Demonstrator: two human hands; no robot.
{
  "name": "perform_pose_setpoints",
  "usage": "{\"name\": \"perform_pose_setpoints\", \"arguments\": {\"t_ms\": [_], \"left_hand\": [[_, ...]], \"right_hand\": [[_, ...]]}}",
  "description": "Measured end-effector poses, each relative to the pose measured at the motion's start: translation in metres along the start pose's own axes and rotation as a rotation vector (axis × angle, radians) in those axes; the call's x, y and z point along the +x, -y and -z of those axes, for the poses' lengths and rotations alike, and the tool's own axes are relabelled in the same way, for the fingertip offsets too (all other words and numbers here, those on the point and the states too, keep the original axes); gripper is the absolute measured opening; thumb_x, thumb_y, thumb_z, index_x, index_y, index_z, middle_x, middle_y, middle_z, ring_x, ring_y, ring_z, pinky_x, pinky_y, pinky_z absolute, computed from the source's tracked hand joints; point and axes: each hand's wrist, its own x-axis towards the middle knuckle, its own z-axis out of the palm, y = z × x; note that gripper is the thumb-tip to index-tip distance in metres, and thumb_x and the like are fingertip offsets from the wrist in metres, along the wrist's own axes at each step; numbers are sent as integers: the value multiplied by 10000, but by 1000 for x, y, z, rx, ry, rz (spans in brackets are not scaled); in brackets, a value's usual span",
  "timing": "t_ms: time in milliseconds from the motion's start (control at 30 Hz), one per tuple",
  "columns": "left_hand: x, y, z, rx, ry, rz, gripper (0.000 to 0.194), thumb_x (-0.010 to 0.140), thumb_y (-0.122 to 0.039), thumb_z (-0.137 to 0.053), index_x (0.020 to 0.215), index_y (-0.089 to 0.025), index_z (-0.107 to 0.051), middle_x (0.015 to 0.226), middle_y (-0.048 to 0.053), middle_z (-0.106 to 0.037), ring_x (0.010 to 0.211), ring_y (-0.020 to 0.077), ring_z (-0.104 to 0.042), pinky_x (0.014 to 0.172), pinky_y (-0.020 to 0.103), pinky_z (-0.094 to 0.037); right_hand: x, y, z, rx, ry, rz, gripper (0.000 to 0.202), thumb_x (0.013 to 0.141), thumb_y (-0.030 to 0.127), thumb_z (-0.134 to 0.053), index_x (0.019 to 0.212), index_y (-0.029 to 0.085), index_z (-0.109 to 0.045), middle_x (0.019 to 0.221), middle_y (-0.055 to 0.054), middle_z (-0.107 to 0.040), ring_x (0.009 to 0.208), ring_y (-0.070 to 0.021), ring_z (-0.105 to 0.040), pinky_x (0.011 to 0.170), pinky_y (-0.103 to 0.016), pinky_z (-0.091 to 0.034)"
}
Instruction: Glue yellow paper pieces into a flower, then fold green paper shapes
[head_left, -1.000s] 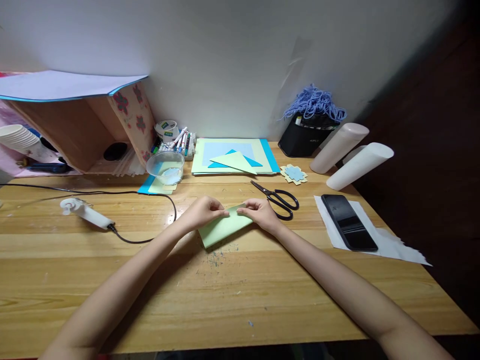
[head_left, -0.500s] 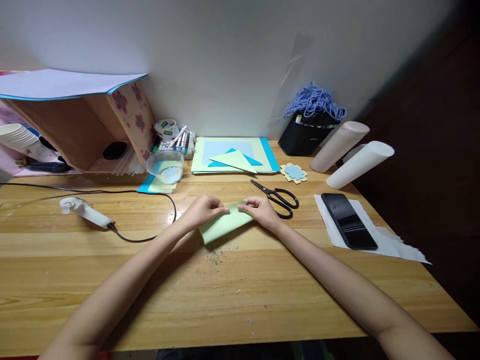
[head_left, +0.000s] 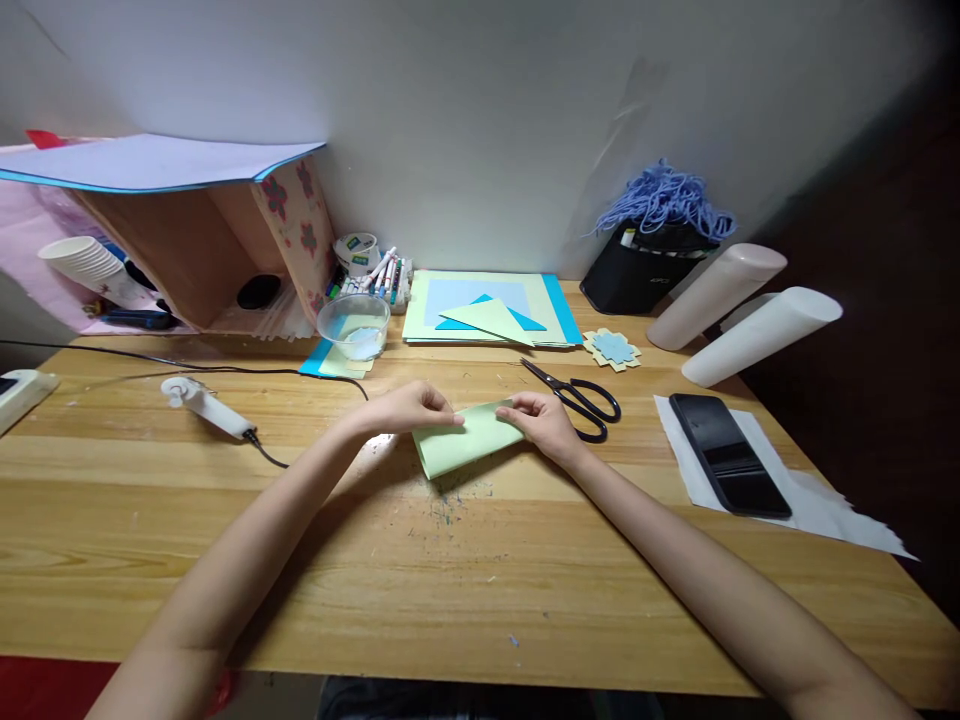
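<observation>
A light green sheet of paper point(head_left: 474, 440), folded over with a rounded lower edge, is held just above the wooden table between my two hands. My left hand point(head_left: 416, 408) pinches its upper left part, thumb lying on the near face. At the upper right end, my right hand point(head_left: 544, 422) grips it with the thumb in front and the fingers curled behind. Black-handled scissors point(head_left: 574, 395) lie right beyond my right hand, blades pointing to the upper left. Small dark scraps are scattered on the wood below the paper.
Stacked coloured paper point(head_left: 487, 305) lies at the back by the wall. Nearby are a clear bowl point(head_left: 352, 325), markers point(head_left: 382, 278) and a paper flower point(head_left: 613, 348). A phone point(head_left: 727, 455) rests at right beside two white cylinders point(head_left: 761, 335). A corded white glue gun point(head_left: 210, 408) is at left.
The view has shifted, moving the whole scene rightward. My left hand sits slightly farther left on the paper, and more of the paper's face shows. Both hands keep their hold.
</observation>
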Motion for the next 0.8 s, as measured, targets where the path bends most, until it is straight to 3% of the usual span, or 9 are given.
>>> {"name": "perform_pose_setpoints", "arguments": {"t_ms": [300,500,667,800], "left_hand": [[0,-4,-7,105,-9,-51,339,641,-474,-592,664,-141,-649,522,-24,-496,467,74,-356,436,207,-222],[0,-7,-13,150,-62,-121,388,691,-494,-534,769,-136,-661,617,1,-556,535,94,-415,482,205,-272],[6,-7,-26,229,-150,-169,405,747,-490,-459,659,-127,-616,553,-11,-492,510,89,-374,469,215,-236],[9,-3,-29,259,-224,-195,400,753,-474,-458,590,-126,-568,506,-25,-412,486,80,-323,455,219,-207]], "right_hand": [[-1,1,-1,-26,-5,19,328,622,449,-664,593,146,-542,503,32,-450,461,-72,-367,443,-219,-256],[0,2,-1,-2,-8,12,336,613,446,-673,585,143,-530,499,38,-432,461,-65,-362,427,-208,-257],[0,1,0,45,31,0,286,628,389,-682,602,133,-556,527,33,-484,477,-65,-423,443,-196,-306],[0,10,1,172,127,-83,284,623,357,-695,776,134,-609,697,-15,-619,609,-106,-568,558,-211,-440]]}}
